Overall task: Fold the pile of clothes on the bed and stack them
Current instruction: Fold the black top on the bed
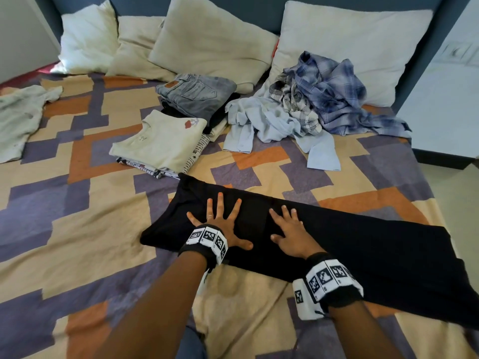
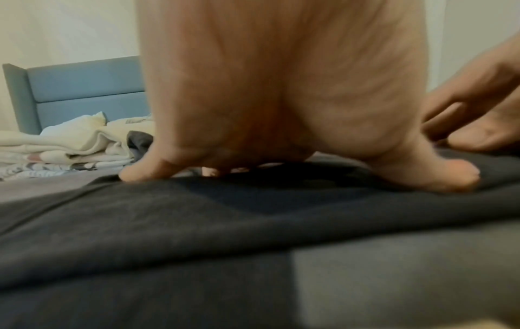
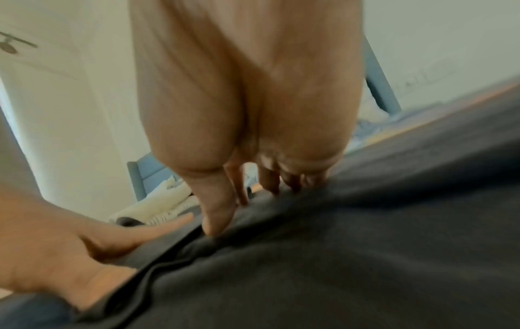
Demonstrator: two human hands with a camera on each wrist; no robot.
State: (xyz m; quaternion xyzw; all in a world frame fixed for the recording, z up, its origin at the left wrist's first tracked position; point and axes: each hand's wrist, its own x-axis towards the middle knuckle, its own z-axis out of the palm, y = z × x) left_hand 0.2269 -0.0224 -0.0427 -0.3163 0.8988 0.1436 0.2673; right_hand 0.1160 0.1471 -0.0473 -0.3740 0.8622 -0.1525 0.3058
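Observation:
A black garment [image 1: 350, 244] lies folded into a long strip across the near part of the bed. My left hand [image 1: 220, 221] presses flat on its left end with fingers spread wide. My right hand [image 1: 290, 229] lies flat on the cloth just to the right, fingers straight. In the left wrist view the left hand [image 2: 281, 133] rests on the dark cloth [image 2: 225, 233], and in the right wrist view the right hand [image 3: 247, 138] does the same on the dark cloth [image 3: 351, 256]. Behind sit a folded cream T-shirt stack [image 1: 160, 143] and folded grey jeans [image 1: 197, 94].
An unfolded heap of a pale blue shirt [image 1: 272, 125] and plaid shirts [image 1: 334, 94] lies at the back right. A pale garment [image 1: 18, 117] lies at the far left. Pillows [image 1: 212, 40] line the headboard. The patterned bedspread [image 1: 77, 203] ends at the right edge.

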